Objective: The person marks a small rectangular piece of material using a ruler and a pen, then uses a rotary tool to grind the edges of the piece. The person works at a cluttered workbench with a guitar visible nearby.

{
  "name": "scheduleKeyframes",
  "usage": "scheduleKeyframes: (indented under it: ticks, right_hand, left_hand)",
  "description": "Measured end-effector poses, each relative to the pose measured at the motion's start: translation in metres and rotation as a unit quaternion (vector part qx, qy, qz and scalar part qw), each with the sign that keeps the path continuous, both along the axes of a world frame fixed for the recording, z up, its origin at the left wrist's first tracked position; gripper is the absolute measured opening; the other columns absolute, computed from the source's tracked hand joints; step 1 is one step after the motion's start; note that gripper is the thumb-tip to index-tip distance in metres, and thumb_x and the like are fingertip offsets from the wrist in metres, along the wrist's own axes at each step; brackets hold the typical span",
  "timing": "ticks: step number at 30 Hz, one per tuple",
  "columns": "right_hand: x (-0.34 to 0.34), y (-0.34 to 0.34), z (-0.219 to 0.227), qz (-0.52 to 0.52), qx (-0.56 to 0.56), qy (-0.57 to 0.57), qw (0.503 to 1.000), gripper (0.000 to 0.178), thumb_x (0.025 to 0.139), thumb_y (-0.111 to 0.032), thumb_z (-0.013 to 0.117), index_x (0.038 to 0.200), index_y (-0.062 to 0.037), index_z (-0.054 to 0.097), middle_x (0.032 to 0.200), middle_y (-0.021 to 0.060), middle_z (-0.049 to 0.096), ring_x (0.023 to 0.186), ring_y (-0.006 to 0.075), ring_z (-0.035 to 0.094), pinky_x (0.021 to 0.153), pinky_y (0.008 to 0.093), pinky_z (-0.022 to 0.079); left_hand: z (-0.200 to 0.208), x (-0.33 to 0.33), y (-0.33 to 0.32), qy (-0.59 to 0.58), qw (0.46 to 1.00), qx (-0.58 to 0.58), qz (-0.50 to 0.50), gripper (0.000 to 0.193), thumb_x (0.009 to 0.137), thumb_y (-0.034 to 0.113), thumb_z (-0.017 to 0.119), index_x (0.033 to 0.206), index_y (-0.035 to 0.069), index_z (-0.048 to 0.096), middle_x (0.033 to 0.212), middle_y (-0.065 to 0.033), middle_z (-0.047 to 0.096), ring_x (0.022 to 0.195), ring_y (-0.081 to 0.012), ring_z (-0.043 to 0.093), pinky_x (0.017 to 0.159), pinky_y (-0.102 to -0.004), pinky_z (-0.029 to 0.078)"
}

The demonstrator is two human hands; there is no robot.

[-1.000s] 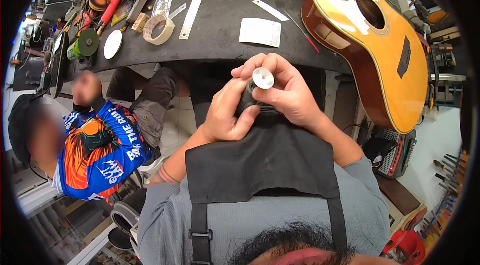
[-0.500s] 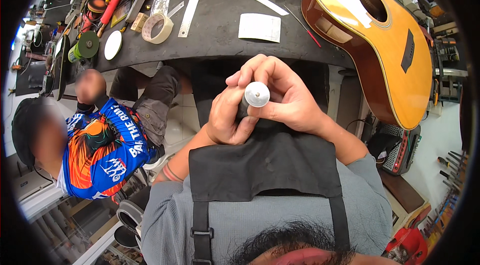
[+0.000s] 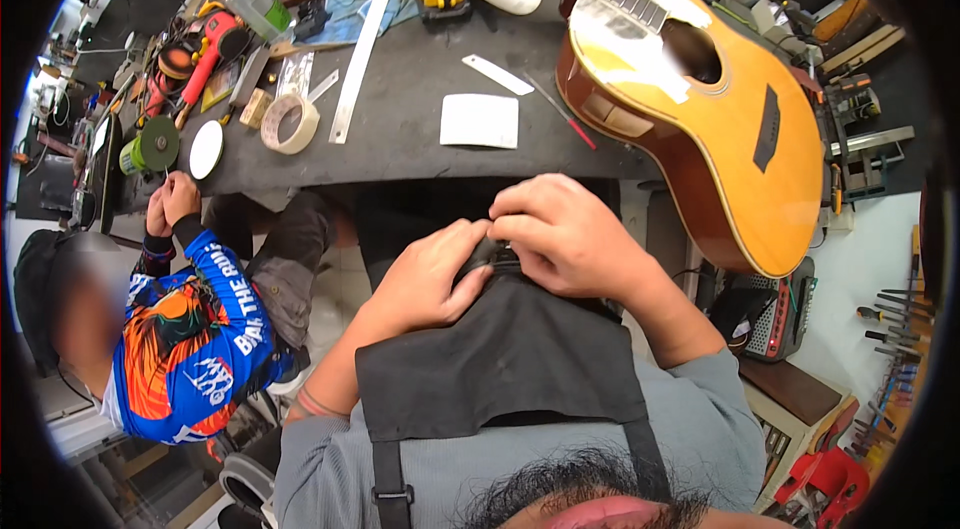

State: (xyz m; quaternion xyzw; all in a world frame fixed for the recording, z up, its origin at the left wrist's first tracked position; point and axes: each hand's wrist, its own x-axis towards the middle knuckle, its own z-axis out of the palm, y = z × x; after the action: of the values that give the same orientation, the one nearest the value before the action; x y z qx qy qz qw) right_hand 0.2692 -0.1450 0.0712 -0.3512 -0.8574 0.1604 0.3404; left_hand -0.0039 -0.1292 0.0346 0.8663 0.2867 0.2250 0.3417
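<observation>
Lying between the hands (image 3: 425, 272) (image 3: 563, 237), a dark object (image 3: 483, 254), gripped by the left

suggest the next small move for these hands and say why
Perhaps ease the right hand slightly aside: its curled fingers seem to cover part of the dark object between the hands, so that end can't be checked. The left hand is wrapped around the object from the other side and would likely steady it meanwhile.
</observation>
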Motion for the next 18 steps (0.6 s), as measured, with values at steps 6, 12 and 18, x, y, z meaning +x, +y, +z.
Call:
scheduleKeyframes:
  ticks: [6, 12, 18]
  right_hand:
    - [0.009, -0.009, -0.015, 0.027, -0.001, -0.073, 0.997, 0.028, 0.087, -0.009, 0.081, 0.113, -0.0065, 0.07, 0.107, 0.0081, 0.068, 0.1, 0.0283, 0.07, 0.096, 0.0432, 0.055]
    - [0.013, -0.016, -0.023, 0.027, -0.046, -0.069, 0.996, 0.019, 0.093, -0.01, 0.081, 0.104, -0.0068, 0.066, 0.102, 0.0104, 0.066, 0.096, 0.0318, 0.068, 0.089, 0.044, 0.055]
    - [0.014, -0.026, -0.037, 0.01, -0.097, -0.12, 0.988, 0.02, 0.096, -0.016, 0.081, 0.104, -0.0079, 0.065, 0.098, 0.0089, 0.067, 0.092, 0.0305, 0.069, 0.086, 0.0437, 0.053]
  left_hand:
    - [0.009, 0.002, 0.001, 0.07, 0.993, -0.072, -0.056, 0.05, 0.105, 0.023, 0.077, 0.145, -0.002, 0.062, 0.117, -0.023, 0.07, 0.108, -0.0469, 0.072, 0.093, -0.0515, 0.059]
    - [0.021, 0.008, -0.004, 0.075, 0.991, -0.092, -0.066, 0.044, 0.108, 0.024, 0.074, 0.142, -0.002, 0.063, 0.116, -0.0223, 0.07, 0.109, -0.0454, 0.072, 0.094, -0.0532, 0.06]
    - [0.014, 0.011, -0.007, 0.077, 0.991, -0.057, -0.094, 0.045, 0.107, 0.026, 0.076, 0.142, -0.001, 0.066, 0.113, -0.0207, 0.071, 0.109, -0.0438, 0.074, 0.094, -0.0513, 0.06]
